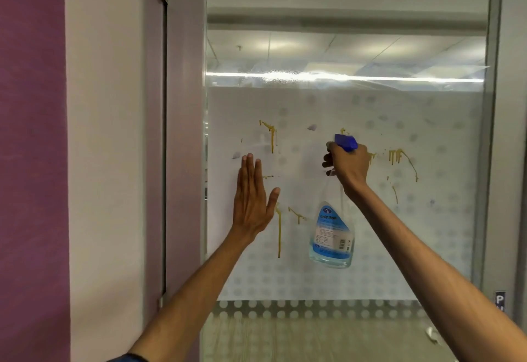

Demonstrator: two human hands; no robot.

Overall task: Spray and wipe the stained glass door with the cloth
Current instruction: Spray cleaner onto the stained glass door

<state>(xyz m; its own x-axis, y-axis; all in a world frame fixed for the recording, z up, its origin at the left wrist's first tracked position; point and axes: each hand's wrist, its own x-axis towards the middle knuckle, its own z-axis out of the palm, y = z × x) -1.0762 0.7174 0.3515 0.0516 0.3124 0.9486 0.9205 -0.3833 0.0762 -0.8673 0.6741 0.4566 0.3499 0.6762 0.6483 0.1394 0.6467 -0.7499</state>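
The glass door (427,233) fills the middle and right, with a frosted dotted band across it. Yellow-brown stains (278,230) run down the frosted band in several drips and splashes. My right hand (346,163) grips the blue trigger head of a clear spray bottle (330,233) with pale blue liquid, held up close to the glass with the nozzle toward it. My left hand (252,199) lies flat against the glass with fingers spread, left of the bottle, holding nothing. No cloth is in view.
A grey metal door frame (185,133) stands left of the glass, with a white and purple wall (34,162) beyond it. Another frame post (496,162) with a small sign runs down the right edge.
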